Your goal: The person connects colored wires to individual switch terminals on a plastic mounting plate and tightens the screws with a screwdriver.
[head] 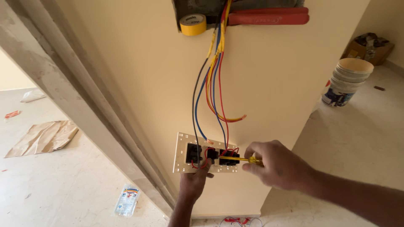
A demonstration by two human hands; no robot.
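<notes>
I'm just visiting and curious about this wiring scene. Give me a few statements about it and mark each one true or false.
1. The right hand holds a yellow-handled screwdriver against the switch plate. True.
2. The left hand rests flat on the floor. False: it supports the switch plate from below.
3. A roll of yellow tape sits in the wall opening above. True.
4. The wires are all black. False: red, blue, yellow and black ones hang down.
5. The buckets are stacked on a table. False: they stand on the floor.

Two hands (235,172), one screwdriver (240,159)
</notes>
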